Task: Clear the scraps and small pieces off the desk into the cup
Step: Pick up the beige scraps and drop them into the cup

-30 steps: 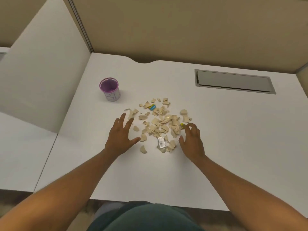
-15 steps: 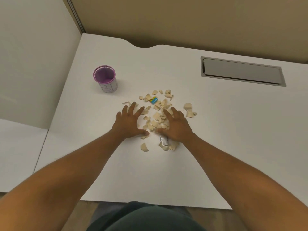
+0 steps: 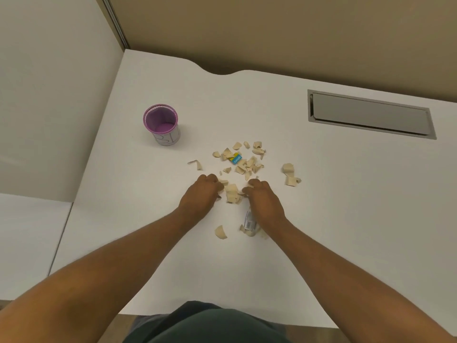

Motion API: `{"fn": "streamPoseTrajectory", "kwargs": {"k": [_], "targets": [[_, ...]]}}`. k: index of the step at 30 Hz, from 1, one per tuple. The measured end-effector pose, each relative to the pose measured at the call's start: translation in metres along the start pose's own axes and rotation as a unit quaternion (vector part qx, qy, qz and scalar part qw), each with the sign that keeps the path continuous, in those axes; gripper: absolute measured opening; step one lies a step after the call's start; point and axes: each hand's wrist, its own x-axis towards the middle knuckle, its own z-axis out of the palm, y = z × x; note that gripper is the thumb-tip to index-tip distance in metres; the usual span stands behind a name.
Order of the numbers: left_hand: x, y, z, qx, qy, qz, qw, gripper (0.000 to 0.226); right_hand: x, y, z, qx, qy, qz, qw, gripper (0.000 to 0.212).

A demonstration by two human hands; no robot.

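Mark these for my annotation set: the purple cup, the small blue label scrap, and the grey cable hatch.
Purple cylindrical cup (image 3: 166,137): head view, outer white wall.
Small blue label scrap (image 3: 237,159): head view, its printed face.
Grey rectangular cable hatch (image 3: 368,115): head view, centre of its lid.

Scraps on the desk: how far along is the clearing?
Done: nothing visibly. The purple cup looks empty, its bottom bare. In hand: the left hand and right hand are curled around a small heap of beige scraps between them. Left: the scatter beyond the hands including a blue label, two pieces to the right, and a few near the right wrist.
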Motion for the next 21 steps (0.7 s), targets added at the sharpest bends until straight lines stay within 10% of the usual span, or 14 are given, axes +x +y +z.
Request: {"fn": "streamPoseTrajectory", "kwargs": {"k": [13,21], "targets": [[0.008,-0.053,-0.120,-0.299,0.294,-0.201,0.885,0.027,0.016,0.005,0.008,0.023,0.014,0.011,1.000,0.036],[0.070,-0.110,-0.190,-0.142,0.133,-0.288,0.938,0.029,0.016,0.005,0.001,0.015,0.002,0.003,1.000,0.033]]}}
